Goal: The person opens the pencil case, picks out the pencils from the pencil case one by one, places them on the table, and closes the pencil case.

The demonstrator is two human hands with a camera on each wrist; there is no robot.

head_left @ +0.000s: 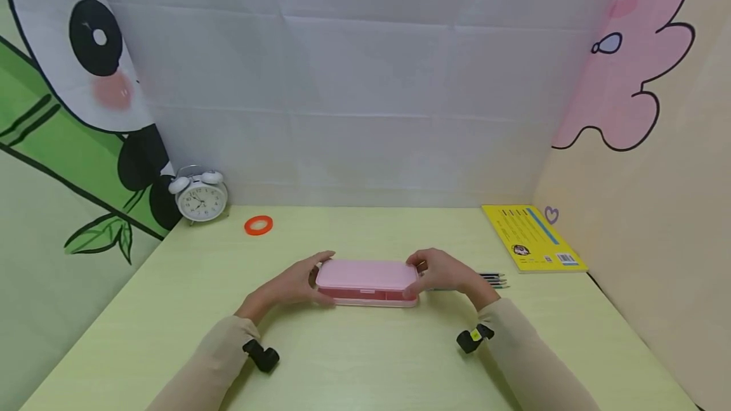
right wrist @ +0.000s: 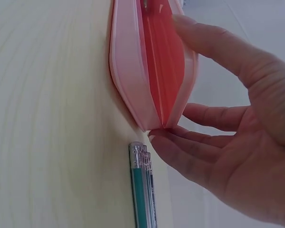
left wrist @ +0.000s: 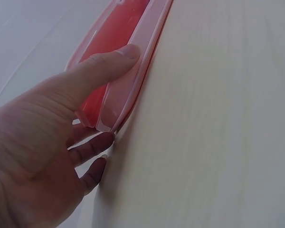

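Note:
A pink pencil case [head_left: 368, 274] lies on the table with its lid partly raised, and a red inside shows through the gap along the front. At its left end, my left hand [head_left: 297, 281] grips it: the thumb presses the front wall of the base [left wrist: 126, 88], and the other fingers reach round behind. My right hand [head_left: 440, 270] holds the right end, its thumb at the front edge of the lid [right wrist: 190, 71] and its fingers around the back corner. Several pencils [right wrist: 141, 187] lie together just beyond that right end, partly hidden by the right hand in the head view.
A white alarm clock [head_left: 200, 196] stands at the back left, with an orange-red ring [head_left: 259, 225] beside it. Flat at the back right lies a yellow book [head_left: 533, 238]. A pale wall closes off the table's far edge.

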